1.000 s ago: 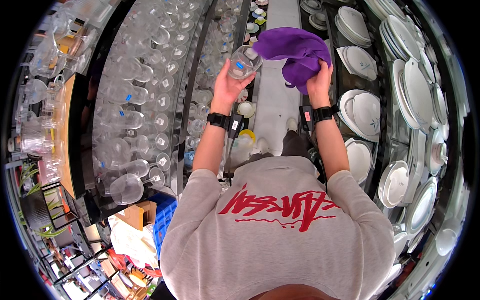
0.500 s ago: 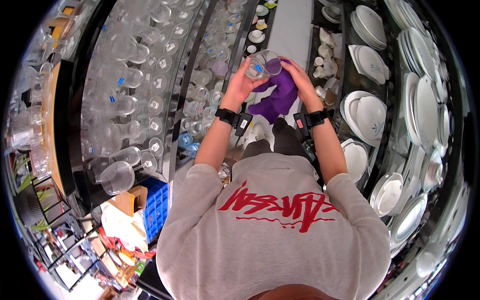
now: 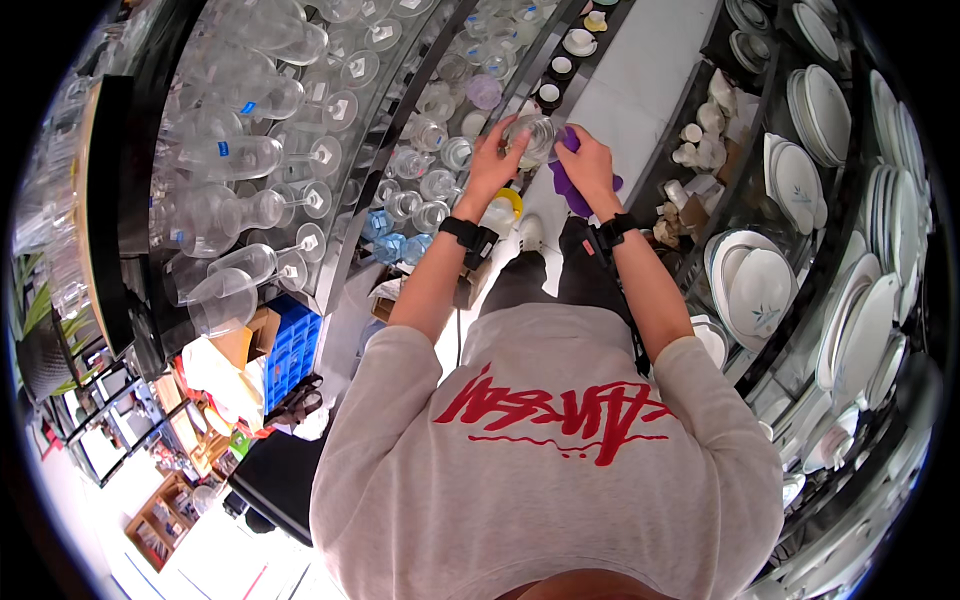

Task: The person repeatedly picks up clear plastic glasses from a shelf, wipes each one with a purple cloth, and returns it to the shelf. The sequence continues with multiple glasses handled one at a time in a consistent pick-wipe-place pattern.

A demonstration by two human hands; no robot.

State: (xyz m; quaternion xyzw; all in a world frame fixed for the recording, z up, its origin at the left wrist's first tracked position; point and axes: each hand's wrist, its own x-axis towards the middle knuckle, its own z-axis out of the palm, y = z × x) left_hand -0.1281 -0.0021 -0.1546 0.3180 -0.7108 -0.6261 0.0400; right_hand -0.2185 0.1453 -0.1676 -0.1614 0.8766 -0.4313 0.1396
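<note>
1. Far to the left of the clear glass (image 3: pixel 535 138) that I hold, green leaves (image 3: pixel 35 300) poke out at the edge of my view.
2. Closer in, though well left of the clear glass, stemmed glasses (image 3: pixel 235 158) crowd together in rows, a few with blue stickers.
3. To the left of the clear glass and nearer my body, a blue crate (image 3: pixel 290 350) sits with a cardboard box (image 3: pixel 262 335) beside it.
4. Between those and the clear glass, light blue glasses (image 3: pixel 385 225) and clear tumblers (image 3: pixel 430 135) fill another shelf.
5. My left grip (image 3: pixel 490 165) curls round the left side of the clear glass, fingers and thumb touching it.
6. The clear glass itself is raised in front of me, between my two hands; small dark cups (image 3: pixel 560 67) stand in a line beyond it.
7. My right grip (image 3: pixel 588 165) is closed on a purple cloth (image 3: pixel 572 190) at the right side of the clear glass, some of it hanging below; I cannot tell how much presses on the glass.
8. Right of the clear glass, white ceramic pieces (image 3: pixel 710 118) cluster on a low shelf.
9. Farther right of it, white plates (image 3: pixel 760 290) lean in overlapping groups.
</note>
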